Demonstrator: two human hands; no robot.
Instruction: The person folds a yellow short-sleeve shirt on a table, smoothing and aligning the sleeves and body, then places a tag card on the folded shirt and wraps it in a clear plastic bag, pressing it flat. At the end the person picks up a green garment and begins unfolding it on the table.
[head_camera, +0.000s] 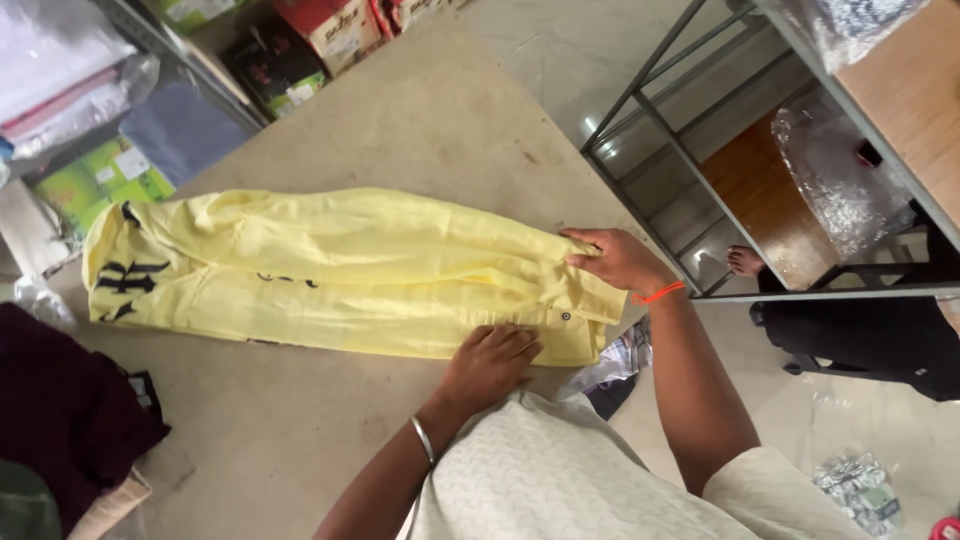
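Yellow shirt lies folded lengthwise across the beige table. Left hand presses flat on its near edge, fingers spread, gripping nothing. Right hand pinches the cuff end near the table's corner. Pull there too hard and I'd say the fold slides apart or slips off the edge.

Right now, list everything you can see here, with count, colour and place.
garment: one, pale yellow with black print, folded long on the table
table: one, beige, centre
dark clothes: a pile, maroon and black, table's left edge
boxes: several, red, green, dark, floor at top left
metal rack: one, grey, right
plastic wrap: clear, on rack shelf
another person's foot: one, by the rack
left hand: pressing garment's near edge, silver bangle
right hand: on garment's right end, orange thread
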